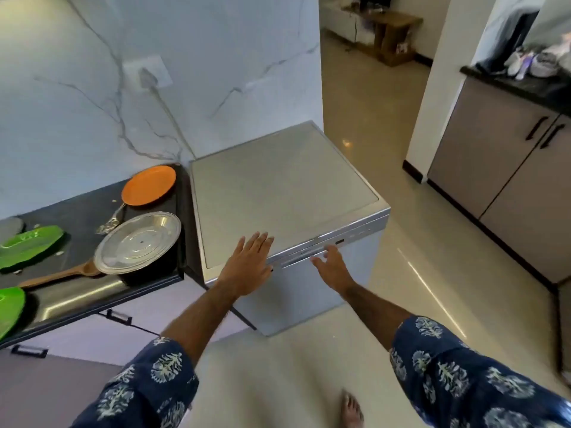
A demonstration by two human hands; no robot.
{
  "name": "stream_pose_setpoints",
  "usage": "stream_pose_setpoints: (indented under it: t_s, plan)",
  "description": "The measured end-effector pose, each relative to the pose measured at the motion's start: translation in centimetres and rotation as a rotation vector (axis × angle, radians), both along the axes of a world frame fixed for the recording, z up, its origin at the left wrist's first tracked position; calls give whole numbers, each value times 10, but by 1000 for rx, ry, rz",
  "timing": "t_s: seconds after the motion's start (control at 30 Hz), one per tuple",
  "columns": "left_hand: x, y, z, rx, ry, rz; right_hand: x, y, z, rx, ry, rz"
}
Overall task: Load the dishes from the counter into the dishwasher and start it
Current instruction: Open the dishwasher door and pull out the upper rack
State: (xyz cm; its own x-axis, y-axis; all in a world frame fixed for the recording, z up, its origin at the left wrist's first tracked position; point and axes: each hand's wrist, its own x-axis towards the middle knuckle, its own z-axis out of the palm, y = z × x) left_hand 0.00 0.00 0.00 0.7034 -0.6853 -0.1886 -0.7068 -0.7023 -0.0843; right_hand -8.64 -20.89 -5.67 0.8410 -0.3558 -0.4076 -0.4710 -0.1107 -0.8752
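While both hands are open with fingers straight, left hand [247, 261] lies flat over the near top edge of the closed dishwasher [284, 186]; right hand [330, 267] reaches to its door handle strip [304, 259], fingertips at it. Left of the hands, on the dark counter [77, 211]: steel plate [137, 242] nearest, orange plate [149, 185] farther, fork [111, 219], wooden spatula [58, 274], green plates [29, 245].

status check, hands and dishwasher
Left hand open, flat on dishwasher top. Right hand open at door handle. Door closed; orange plate on counter.
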Motion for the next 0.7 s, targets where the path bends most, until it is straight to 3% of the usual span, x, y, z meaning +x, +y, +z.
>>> stream_pose_setpoints:
  t_s: [0.2, 0.33, 0.53, 0.7]
  plan:
    - [40, -25, -44, 63, 88, -112, 35, 8, -38, 561, 103, -291]
    - [69, -23, -81, 132, 89, -269, 56, 15, -66, 806, 19, -530]
    - [95, -11, -122, -68, 50, -411, 92, 27, -91, 982, -119, -800]
    - [104, -5, -137, -151, 32, -475, 111, 37, -100, 964, -152, -953]
